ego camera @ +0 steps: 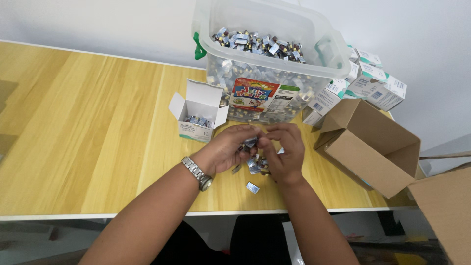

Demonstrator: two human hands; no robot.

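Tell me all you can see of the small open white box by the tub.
The small box is white card with a green stripe low on its front. It stands upright on the wooden table, top flaps spread open, a few foil packets inside. It stands beside the clear tub, contact unclear, beyond the left hand, untouched.

This looks like a small packing room or back office rather than a home. A plain pale wood surface (88,127) stands against a bare white wall (98,19). On it sit a big clear plastic bin (267,29) heaped with tiny foil-wrapped pieces (257,41), a stack of identical small white cartons (365,81), one such small carton open (198,110) with a few pieces inside, and open brown cardboard boxes (373,147) at the right edge.
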